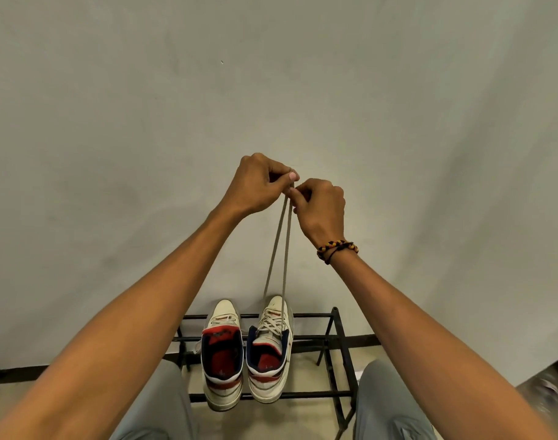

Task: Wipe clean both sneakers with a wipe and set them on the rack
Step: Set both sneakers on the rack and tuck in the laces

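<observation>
Two cream leather sneakers, one red-lined (222, 354) and one navy-lined (269, 350), sit side by side on a black metal-bar rack (330, 341) against a pale wall; the left hand (260, 184) and right hand (318, 206), raised together, pinch the navy-lined sneaker's beige laces (279, 249) taut, fingers clamped on the ends; a braided bracelet (336, 248) circles the right wrist.

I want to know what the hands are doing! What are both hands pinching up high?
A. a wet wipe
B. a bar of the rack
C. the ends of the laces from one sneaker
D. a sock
C: the left hand and right hand pinch the two laces, which run down to the right sneaker sitting on the rack beside the left sneaker.
</observation>
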